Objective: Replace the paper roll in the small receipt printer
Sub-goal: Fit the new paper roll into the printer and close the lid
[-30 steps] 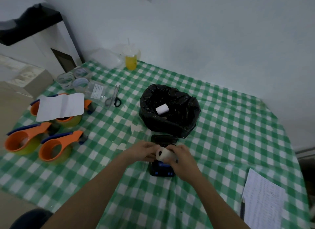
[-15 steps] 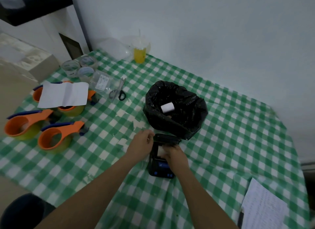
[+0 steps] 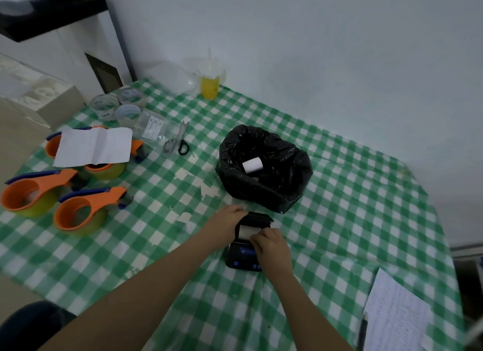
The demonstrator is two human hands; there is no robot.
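Observation:
A small black receipt printer [image 3: 241, 259] lies on the green checked tablecloth with its lid [image 3: 257, 217] flipped open at the far end. A white paper roll [image 3: 248, 231] sits in its open bay. My left hand [image 3: 227, 220] grips the printer's left side next to the bay. My right hand [image 3: 270, 246] rests over the printer's front, fingertips pinching the near edge of the roll's paper. A second white roll [image 3: 250, 165] lies inside the black bag-lined bin [image 3: 292, 183] just behind the printer.
Three orange tape dispensers [image 3: 78, 212] and a white sheet [image 3: 94, 147] sit at the left. Scissors [image 3: 180, 143], tape rolls [image 3: 115, 105] and a yellow drink cup [image 3: 210, 83] stand farther back. A written sheet [image 3: 394, 316] and a pen [image 3: 362, 329] lie at the right front edge.
The new roll, held above the printer by both hands a second ago, now sits in the open bay. My left hand has shifted to the printer's side and my right hand to the paper's edge.

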